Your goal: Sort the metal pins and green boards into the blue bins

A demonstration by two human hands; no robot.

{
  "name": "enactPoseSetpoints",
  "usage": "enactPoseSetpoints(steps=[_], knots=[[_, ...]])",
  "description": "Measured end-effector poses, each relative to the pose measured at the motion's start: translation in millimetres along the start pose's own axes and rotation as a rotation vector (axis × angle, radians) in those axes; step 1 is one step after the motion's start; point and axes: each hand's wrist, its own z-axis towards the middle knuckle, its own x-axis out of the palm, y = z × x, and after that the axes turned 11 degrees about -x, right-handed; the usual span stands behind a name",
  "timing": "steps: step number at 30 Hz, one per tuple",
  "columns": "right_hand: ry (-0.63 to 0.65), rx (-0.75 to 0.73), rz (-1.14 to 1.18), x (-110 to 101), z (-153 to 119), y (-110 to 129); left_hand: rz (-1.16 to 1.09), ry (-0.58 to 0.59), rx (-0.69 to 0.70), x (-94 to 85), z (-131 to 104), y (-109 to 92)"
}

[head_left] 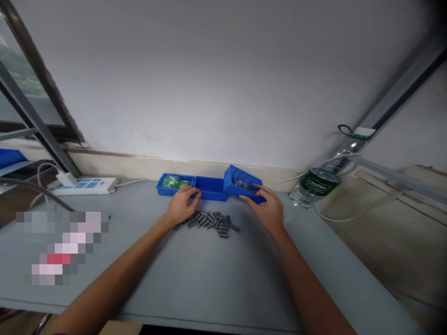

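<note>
My right hand (268,207) grips the right-hand blue bin (242,173), thumb at its front and fingers at its right side. That bin is tilted and holds many small shiny metal pieces (243,185). My left hand (182,204) is at the front rim where two other blue bins meet, its thumb and fingers closed about the edge. Green circuit boards (171,181) lie in the left bin (163,190). The middle blue bin (211,194) shows a bare interior. On the table before the bins lies a loose pile of dark grey cylindrical pieces (213,221), partly behind my left hand.
A white power strip (92,185) with a plugged-in charger (66,179) sits at the back left. To the right, a clear water bottle (316,186) with a green label leans over. A pixelated patch covers something on the left of the grey table (209,284). Behind is a wall (195,93).
</note>
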Motion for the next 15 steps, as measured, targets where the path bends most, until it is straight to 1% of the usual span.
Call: enactPoseSetpoints(steps=[2,4,5,7,11,13,15], knots=[[0.0,-0.026,0.049,4.8,1.1,23.3,-0.024,0.008,-0.126,-5.1,-12.0,10.9],[0.011,-0.036,0.1,11.1,-0.2,43.6,-0.057,0.065,-0.221,-4.1,-21.5,16.9],[0.043,-0.042,0.128,14.3,-1.6,52.2,-0.084,0.097,-0.255,-1.3,-25.0,17.1],[0.07,-0.036,0.176,20.6,-5.1,65.7,-0.163,0.116,-0.293,7.6,-29.2,12.4],[0.102,0.03,0.263,32.0,-13.5,81.6,-0.28,0.058,-0.355,26.7,-33.7,-5.9],[0.112,0.073,0.288,37.5,-18.1,87.7,-0.346,0.014,-0.396,30.9,-37.3,-12.3],[0.127,0.107,0.305,42.7,-22.2,94.3,-0.488,0.026,-0.417,30.9,-41.7,-15.9]])
